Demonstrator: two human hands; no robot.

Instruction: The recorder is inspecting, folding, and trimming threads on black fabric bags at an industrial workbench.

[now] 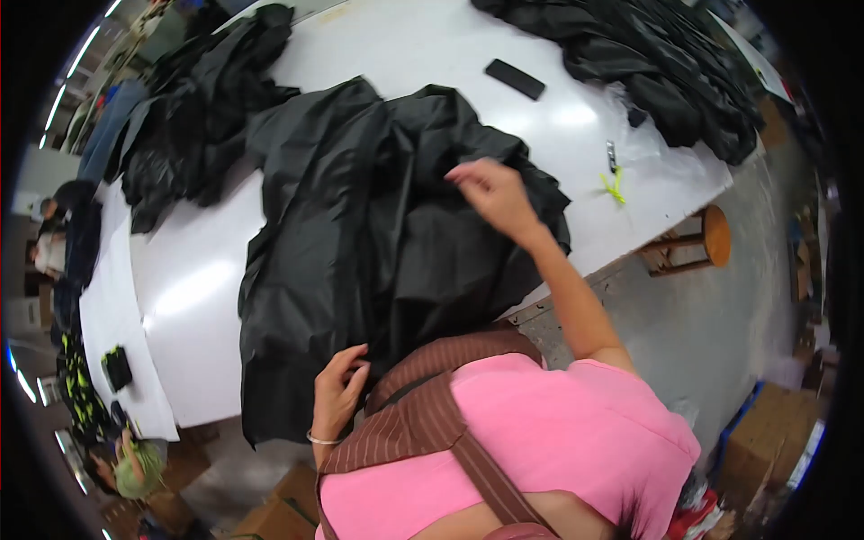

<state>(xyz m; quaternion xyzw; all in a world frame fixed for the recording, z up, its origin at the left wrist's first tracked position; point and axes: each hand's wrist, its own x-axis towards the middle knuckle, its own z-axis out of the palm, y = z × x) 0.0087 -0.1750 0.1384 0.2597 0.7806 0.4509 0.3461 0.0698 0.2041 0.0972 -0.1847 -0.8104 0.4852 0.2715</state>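
A large black garment (pixel 306 216) of thin, slightly shiny fabric lies spread and creased on the white table in front of me, its lower left part hanging over the near edge. My left hand (pixel 337 391), a bracelet at its wrist, is at the garment's near edge. Its fingers are loosely bent and apart, with nothing seen in them. Over the garment's right half hovers my right hand (pixel 495 198), index finger stretched to the left and the others partly curled. No fabric shows in its fingers.
Black fabric heaps lie at the far left (pixel 202 108) and far right (pixel 648 63). A black phone (pixel 515 79), a small cutter-like tool (pixel 612 157) and a yellow-green cord (pixel 614 187) are on the table (pixel 396 45). A wooden stool (pixel 715 236) stands right; other people work at left.
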